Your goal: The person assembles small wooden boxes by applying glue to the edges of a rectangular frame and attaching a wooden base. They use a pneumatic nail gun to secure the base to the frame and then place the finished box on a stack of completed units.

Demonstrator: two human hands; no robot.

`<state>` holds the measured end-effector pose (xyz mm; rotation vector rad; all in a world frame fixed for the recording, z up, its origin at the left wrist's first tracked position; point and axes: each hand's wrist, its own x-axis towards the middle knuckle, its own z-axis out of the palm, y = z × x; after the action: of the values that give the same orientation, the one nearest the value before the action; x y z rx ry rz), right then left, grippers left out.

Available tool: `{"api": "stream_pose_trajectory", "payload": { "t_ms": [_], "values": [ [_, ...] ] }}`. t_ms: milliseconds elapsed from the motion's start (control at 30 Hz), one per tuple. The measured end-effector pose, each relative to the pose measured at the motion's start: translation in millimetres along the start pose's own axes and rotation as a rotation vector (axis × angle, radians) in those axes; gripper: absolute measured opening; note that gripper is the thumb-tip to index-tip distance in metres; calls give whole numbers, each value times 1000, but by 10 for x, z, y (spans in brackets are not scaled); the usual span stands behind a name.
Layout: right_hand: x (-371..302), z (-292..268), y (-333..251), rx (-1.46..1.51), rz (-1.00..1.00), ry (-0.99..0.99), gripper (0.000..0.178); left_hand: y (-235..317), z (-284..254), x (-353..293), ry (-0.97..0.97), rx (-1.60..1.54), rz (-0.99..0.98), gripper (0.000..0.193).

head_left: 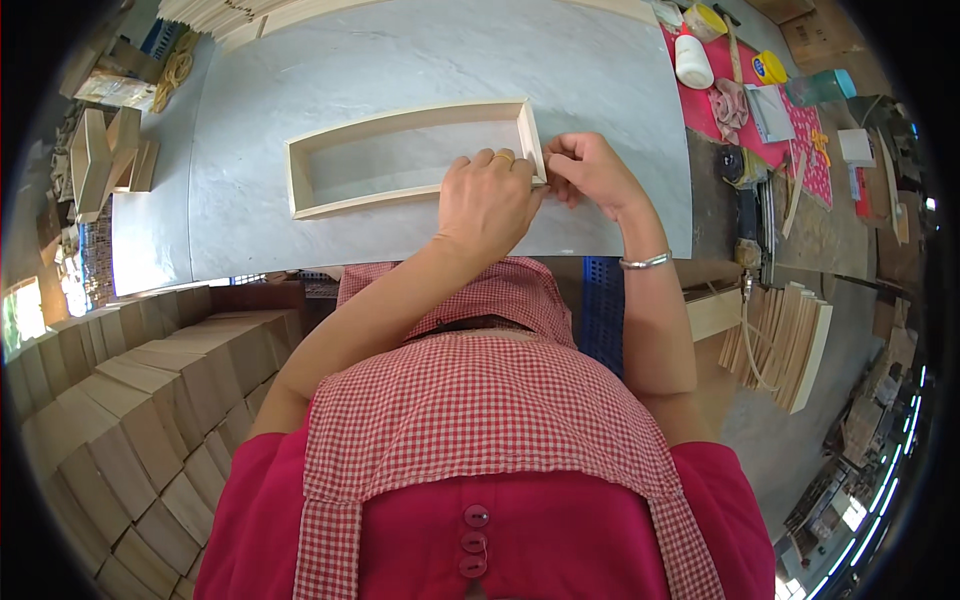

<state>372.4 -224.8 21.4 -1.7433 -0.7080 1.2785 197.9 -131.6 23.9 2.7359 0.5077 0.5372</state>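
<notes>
Wooden frame (415,158) — near corner seemingly pinched — under both hands (535,190)

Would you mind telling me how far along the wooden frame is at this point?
Done: the pale rectangular wooden frame lies on the grey tabletop with all four sides in place. In hand: the left hand and right hand press its near right corner. Left: stacked wooden pieces lie beside the person, unassembled.

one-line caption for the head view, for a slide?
Both hands, left hand and right hand, press the near right corner of a wooden frame on a grey table.
</notes>
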Motion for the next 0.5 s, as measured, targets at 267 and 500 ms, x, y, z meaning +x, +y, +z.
{"api": "stream_pose_trajectory", "payload": {
  "t_ms": [267, 500],
  "values": [
    [133, 43, -100, -676, -298, 139, 16, 11, 21, 24, 52, 15, 10, 24],
    [-133, 175, 126, -13, -335, 322, 18, -25, 1, 16, -14, -18, -19, 24]
  ]
}}
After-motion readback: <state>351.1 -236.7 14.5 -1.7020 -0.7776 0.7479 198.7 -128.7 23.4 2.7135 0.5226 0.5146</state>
